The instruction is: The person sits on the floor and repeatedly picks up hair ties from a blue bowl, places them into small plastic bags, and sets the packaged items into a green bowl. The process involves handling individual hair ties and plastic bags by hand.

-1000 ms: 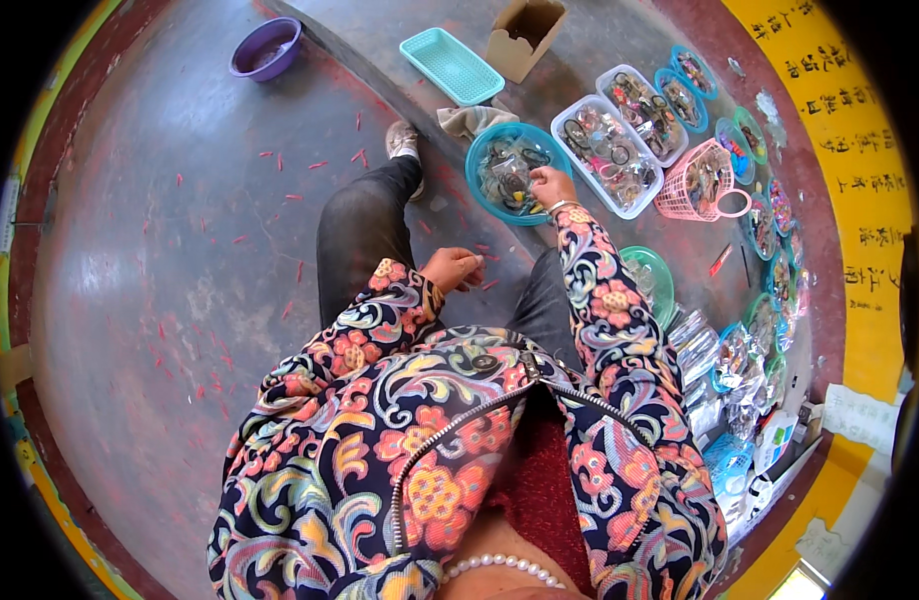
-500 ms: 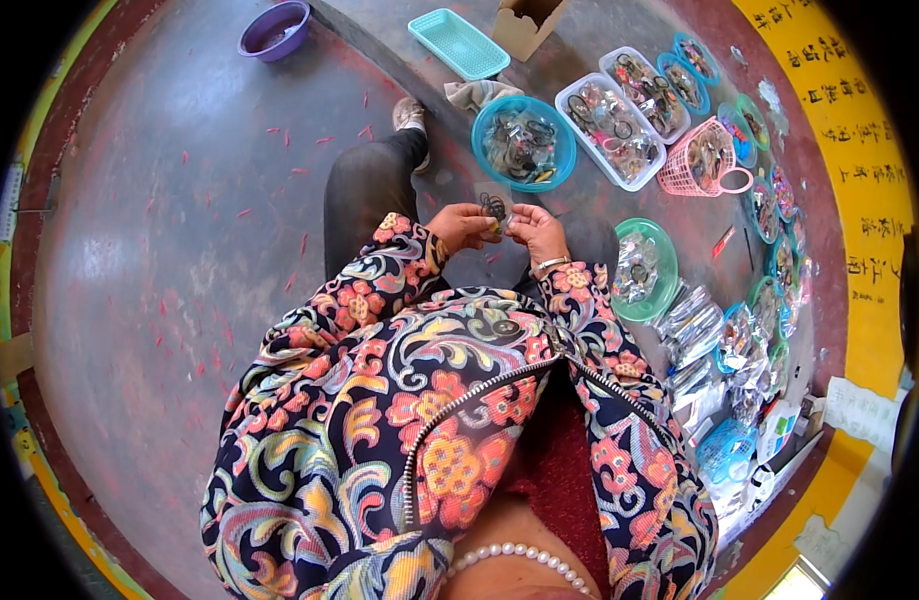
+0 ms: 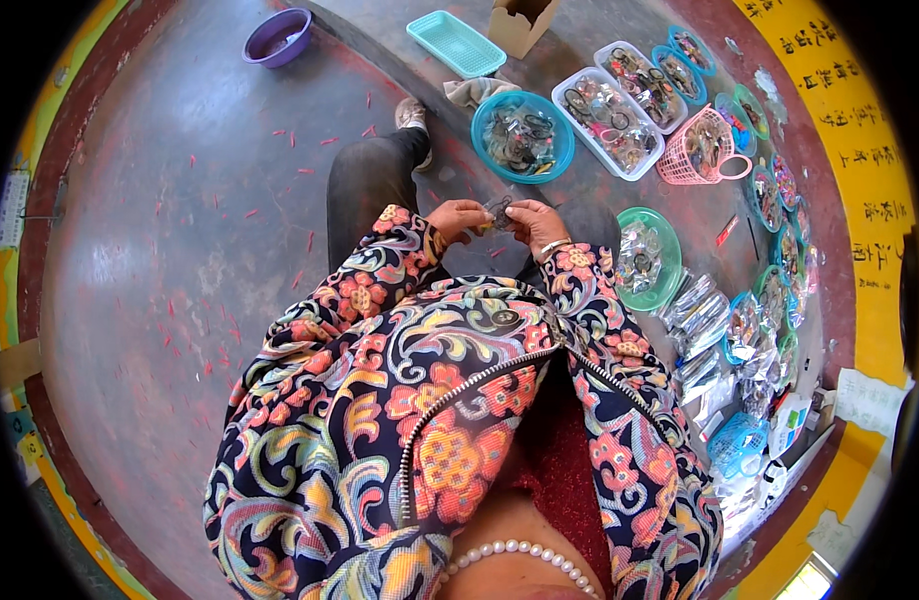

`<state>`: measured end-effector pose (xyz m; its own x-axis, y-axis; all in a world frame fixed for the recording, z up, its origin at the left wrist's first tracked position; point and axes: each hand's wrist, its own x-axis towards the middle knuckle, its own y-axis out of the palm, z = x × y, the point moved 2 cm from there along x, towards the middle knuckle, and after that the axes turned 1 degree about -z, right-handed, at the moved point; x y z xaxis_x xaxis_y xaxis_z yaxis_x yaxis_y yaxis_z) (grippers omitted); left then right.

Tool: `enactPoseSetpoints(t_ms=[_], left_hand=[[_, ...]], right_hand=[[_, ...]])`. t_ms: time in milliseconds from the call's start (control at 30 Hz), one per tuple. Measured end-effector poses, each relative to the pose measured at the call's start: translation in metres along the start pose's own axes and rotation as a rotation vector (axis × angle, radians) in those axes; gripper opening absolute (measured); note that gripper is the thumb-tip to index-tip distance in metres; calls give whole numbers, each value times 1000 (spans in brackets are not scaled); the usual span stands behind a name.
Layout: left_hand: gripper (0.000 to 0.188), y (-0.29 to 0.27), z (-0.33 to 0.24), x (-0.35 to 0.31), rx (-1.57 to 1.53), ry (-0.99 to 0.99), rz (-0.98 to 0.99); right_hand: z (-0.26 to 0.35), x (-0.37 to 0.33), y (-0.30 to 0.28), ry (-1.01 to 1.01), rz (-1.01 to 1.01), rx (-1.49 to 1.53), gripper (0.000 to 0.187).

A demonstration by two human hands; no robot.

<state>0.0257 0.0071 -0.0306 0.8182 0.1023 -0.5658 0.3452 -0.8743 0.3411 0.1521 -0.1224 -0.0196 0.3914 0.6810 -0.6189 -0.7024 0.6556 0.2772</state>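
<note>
A small clear plastic packet (image 3: 499,210) with dark looped pieces inside, which look like hair ties, is held above my lap. My left hand (image 3: 460,219) pinches its left side, thumb and fingers closed together. At the opposite edge, my right hand (image 3: 537,226) grips it between thumb and forefinger. The fingers cover part of the packet, so its outline is hard to make out. Just beyond my hands stands a blue round basin (image 3: 520,180) heaped with similar packets. By my right forearm is a green bowl (image 3: 648,306) holding more clear packets.
White plastic containers (image 3: 635,174) and a pink basket (image 3: 678,166) of packets stand at the far right. Silvery packets (image 3: 696,315) lie stacked at my right. Farther off are a mint tray (image 3: 455,42), a cardboard box (image 3: 520,30) and a purple basin (image 3: 280,58).
The packet, upright and spread between my fingers before, now sits lower and looks more bunched or tilted. My hands have shifted slightly, and both still hold it.
</note>
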Motion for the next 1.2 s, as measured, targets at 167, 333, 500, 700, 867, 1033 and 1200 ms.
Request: enactPoseSetpoints(t_ms=[167,333,500,700,867,1033,1200], left_hand=[[17,2,-4,-3,-230,71,-60],[14,-1,-7,-3,-413,152,-127],[13,0,-10,-6,-410,174,-154],[14,-2,-1,0,-123,159,-79],[14,1,-4,-2,-32,173,-99],[13,4,-6,-7,-57,67,-72],[10,5,-7,-7,-79,74,-101]], right_hand=[[-2,3,0,-20,-45,168,16],[0,-1,2,134,129,29,19],[5,-10,13,115,97,-98,24],[10,-14,19,51,124,-60,18],[2,-5,11,32,88,-84,13],[-5,5,1,-8,101,-24,12],[-1,-1,6,-10,12,-110,15]])
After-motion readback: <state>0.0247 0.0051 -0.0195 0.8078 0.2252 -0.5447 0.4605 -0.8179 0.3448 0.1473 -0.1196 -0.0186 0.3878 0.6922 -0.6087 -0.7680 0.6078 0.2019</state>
